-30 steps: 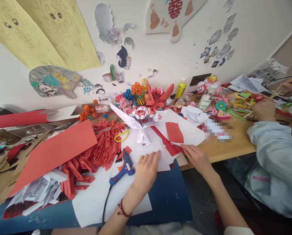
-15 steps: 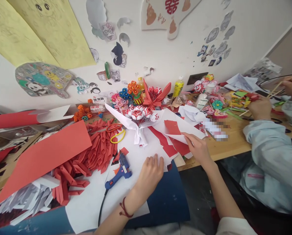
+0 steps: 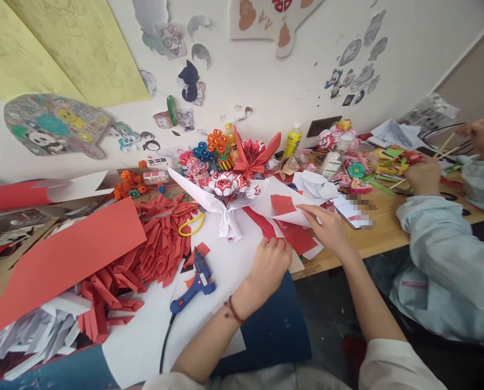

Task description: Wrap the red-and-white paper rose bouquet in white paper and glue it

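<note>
Wooden tabletop (image 3: pixel 382 230) below, I watch the right hand (image 3: pixel 329 230), pinching the white sheet (image 3: pixel 289 218) beside the paper-flower bouquet (image 3: pixel 227 185), raise it, baring more red paper (image 3: pixel 301 238); left hand (image 3: pixel 269 268) slid nearer, grip unclear.

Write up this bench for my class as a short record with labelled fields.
Left grip: curled beside red paper; contact unclear
Right grip: pinching the edge of a white sheet
On that sheet: red scrap
Bouquet: red-and-white flowers in a white wrap
Tool: blue glue gun, corded, lying down
Stock: folded red strips, partly under a large red sheet
Neighbour: another person's hand, holding thin sticks
</note>
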The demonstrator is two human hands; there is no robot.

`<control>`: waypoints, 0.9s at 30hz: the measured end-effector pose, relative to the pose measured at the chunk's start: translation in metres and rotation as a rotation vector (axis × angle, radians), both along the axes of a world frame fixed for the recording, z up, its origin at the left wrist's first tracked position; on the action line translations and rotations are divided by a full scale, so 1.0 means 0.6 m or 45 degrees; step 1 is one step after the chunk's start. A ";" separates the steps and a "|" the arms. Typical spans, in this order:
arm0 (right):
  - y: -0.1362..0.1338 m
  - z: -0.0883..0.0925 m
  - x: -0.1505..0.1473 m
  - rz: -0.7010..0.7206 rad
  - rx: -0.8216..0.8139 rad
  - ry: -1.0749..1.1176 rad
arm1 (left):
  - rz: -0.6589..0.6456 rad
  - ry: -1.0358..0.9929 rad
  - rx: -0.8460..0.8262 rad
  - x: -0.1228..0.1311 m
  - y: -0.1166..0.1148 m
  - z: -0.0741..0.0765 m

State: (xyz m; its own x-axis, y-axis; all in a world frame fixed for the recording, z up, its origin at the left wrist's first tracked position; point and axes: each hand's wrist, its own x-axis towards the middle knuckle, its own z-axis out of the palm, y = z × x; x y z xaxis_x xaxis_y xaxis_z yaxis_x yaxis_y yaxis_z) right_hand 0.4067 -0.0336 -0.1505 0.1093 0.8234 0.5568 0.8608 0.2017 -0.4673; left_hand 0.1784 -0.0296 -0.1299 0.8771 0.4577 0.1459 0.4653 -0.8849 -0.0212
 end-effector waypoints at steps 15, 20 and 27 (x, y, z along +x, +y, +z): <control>-0.042 -0.024 0.041 -0.143 0.051 0.358 | -0.110 0.013 -0.047 0.099 0.128 -0.021; -0.061 -0.083 0.056 -0.628 0.233 0.749 | 0.037 -0.057 -0.109 0.090 0.135 -0.006; -0.068 -0.131 0.064 -0.587 -0.140 0.777 | -0.136 -0.053 -0.146 0.082 0.136 -0.020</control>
